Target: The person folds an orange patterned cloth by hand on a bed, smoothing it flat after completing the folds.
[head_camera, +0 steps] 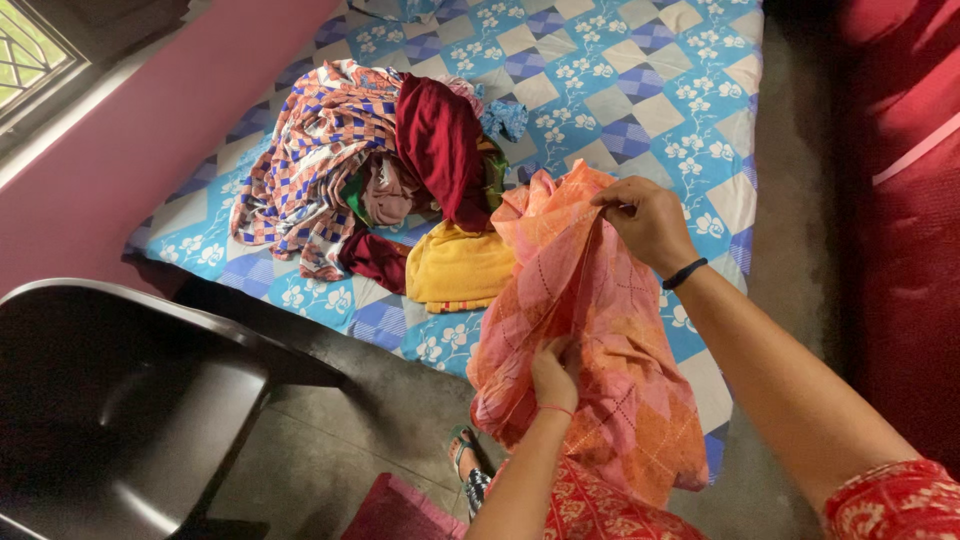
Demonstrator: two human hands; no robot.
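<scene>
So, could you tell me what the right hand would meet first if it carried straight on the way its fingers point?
Probably the dark red garment on the clothes pile; the right hand already grips the orange cloth, and depth is unclear.

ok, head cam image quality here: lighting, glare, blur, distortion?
Head view: soft daylight from the barred window at top left, no hard shadows; dull sheen on the black plastic chair; the right edge is dim; wide-angle stretch on the right forearm; both hands, left hand and right hand, and the orange-pink checked cloth look sharp.
</scene>
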